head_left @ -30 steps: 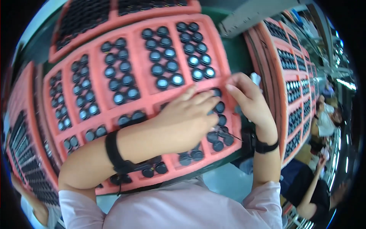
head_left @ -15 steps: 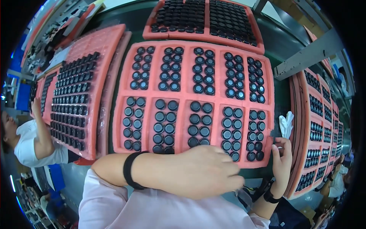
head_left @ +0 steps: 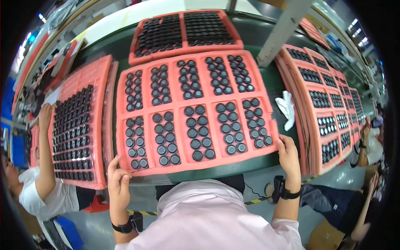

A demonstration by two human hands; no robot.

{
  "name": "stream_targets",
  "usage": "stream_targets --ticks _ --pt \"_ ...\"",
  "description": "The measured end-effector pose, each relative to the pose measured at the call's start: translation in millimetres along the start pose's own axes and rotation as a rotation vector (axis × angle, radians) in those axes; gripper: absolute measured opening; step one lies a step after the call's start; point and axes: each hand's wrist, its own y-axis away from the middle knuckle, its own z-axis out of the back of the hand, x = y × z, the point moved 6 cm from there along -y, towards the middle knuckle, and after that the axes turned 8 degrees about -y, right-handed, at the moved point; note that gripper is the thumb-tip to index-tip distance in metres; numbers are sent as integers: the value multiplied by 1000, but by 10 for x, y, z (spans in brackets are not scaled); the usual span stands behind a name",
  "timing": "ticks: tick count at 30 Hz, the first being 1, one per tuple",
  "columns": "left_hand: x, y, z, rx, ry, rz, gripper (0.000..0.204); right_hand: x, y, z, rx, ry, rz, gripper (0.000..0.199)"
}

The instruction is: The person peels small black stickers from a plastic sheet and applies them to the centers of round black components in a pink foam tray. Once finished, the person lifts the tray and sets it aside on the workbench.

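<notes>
A pink foam tray point(head_left: 196, 104) lies in front of me, slightly tilted in view. Its two rows of compartments hold small black round parts point(head_left: 200, 121) with grey tops, in pairs of columns. At its near left corner, my left hand point(head_left: 119, 183) has its fingers bent against the foam edge. My right hand point(head_left: 288, 154) grips the near right corner, thumb and fingers at the rim. The undersides of the tray corners are hidden. Black bands circle both wrists.
Behind it stands another pink tray point(head_left: 134, 54) of black parts. Stacked trays flank it: a plastic-covered left stack point(head_left: 102, 125) and a right stack point(head_left: 306, 104). A white glove point(head_left: 286, 110) lies on the green surface by a metal post point(head_left: 283, 35). Co-workers sit at both sides.
My left arm, which lay across the tray's near edge, has swung back to the left corner. My right hand has come onto the right corner. The view has shifted and turned.
</notes>
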Motion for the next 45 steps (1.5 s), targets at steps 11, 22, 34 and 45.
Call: stream_targets --ticks 11,22,34,45 --pt "320 145 -126 -75 143 75 22 5 63 -53 -154 8 62 21" --pt "276 733 21 64 399 317 22 -202 670 78 -210 -66 68 24" --pt "200 1182 210 134 383 182 21 -253 1369 -805 321 -1480 -404 50" --pt "197 1486 75 310 725 142 25 641 1647 -1342 843 -1778 -511 60"
